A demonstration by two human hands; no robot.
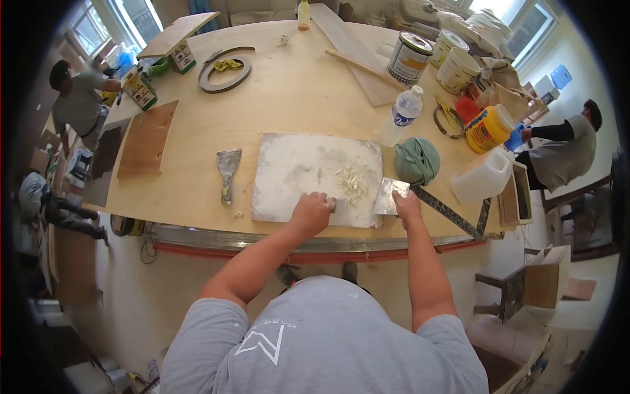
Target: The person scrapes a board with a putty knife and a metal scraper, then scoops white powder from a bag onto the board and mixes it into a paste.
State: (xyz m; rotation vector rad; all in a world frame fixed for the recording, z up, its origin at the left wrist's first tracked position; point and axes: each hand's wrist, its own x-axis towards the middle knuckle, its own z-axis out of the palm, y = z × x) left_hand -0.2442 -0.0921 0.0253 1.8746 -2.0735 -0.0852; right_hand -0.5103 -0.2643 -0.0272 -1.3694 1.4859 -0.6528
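A pale board coated with white powder lies before me, a crumbly off-white heap on its right half. My left hand is closed over the front of the board around a small metal scraper, its handle hidden by my fingers. At the right edge, my right hand grips a wide flat metal scraper blade, thumb on its face. This blade overlaps the board's corner. Left of the board rests a worn putty knife, touched by neither hand.
Near my right hand are a green wrapped ball, a black metal square, a water bottle and a white jug. Cans stand behind. A brown panel lies left. Other people stand at both sides.
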